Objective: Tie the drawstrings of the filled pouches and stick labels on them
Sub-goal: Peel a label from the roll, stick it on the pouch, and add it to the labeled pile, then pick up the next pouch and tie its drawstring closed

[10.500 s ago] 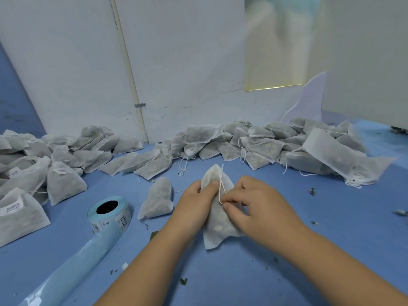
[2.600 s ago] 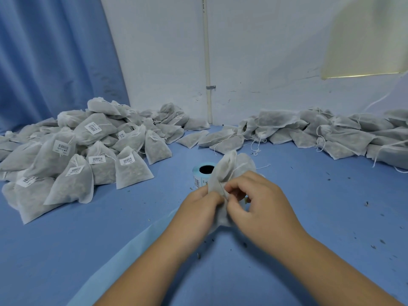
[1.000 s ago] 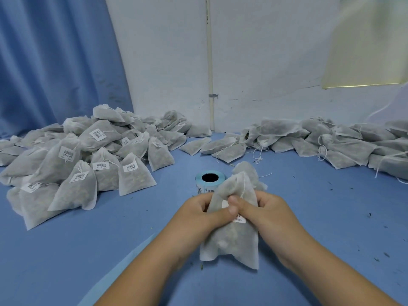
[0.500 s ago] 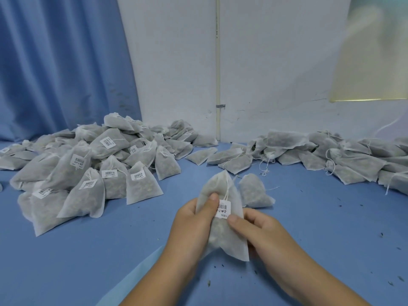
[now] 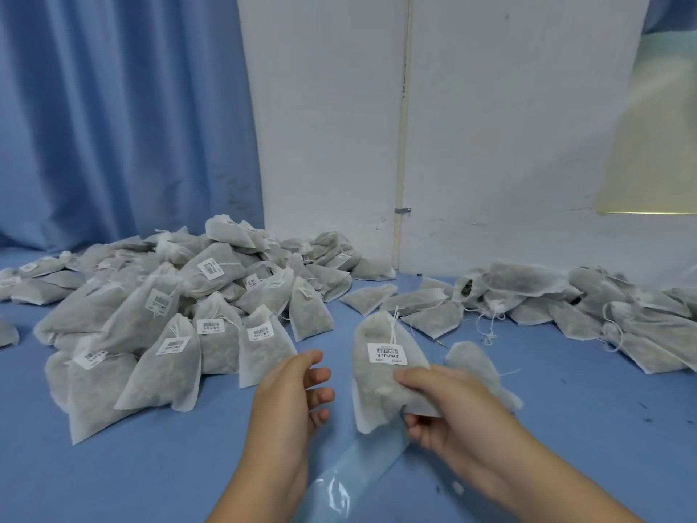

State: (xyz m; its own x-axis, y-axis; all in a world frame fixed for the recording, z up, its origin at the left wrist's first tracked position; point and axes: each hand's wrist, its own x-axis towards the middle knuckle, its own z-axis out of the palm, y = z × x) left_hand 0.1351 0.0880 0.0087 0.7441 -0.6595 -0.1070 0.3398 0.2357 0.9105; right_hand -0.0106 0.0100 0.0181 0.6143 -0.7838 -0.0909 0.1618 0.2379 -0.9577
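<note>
Bright, even, diffuse light, seemingly from overhead; cool blue cast. Shadows soft, faint beneath pouch pile (image 5: pixel 158 334). Glare patches on glossy strip (image 5: pixel 332 492). Wide-angle bowing along wall pipe (image 5: pixel 403 126). Yellowish panel (image 5: pixel 656 145) at right edge smeared, blurred.

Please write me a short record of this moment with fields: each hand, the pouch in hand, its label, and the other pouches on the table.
left hand: open, fingers relaxed, holds nothing
right hand: grips the held pouch at its lower right part
held pouch: filled, top gathered, drawstring hanging at the neck
label: barcode sticker on its front
left pile: pouches with labels
right pile: pouches, no labels visible
loose pouch: lies behind the right hand
backing strip: pale, on the blue table
</note>
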